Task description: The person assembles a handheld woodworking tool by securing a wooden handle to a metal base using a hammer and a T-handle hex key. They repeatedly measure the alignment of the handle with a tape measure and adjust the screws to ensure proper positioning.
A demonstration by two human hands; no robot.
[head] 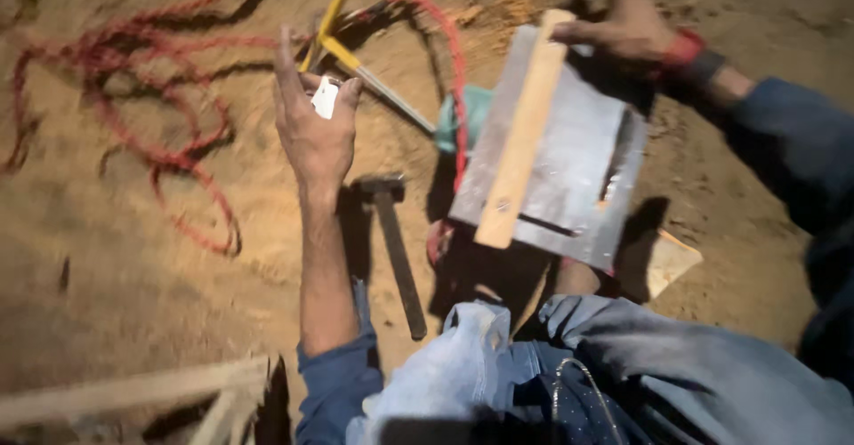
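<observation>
Near the denim knees, a dark steel hammer [396,249] is lying on loose sandy ground [133,276]. The left hand [313,125] is pinching a small pale flat piece [326,98] between thumb and fingers. The right hand [623,23] is gripping a smooth wooden batten [520,134] lying across a flat grey metal sheet [578,160]. Beyond, frayed red rope [133,80] is curling.

Red rope [133,98] w/ loops on dirt, hammer [396,249] (head up), yellow-handled tool [342,49]

small white packet [326,98], left fingers [349,92]
</observation>
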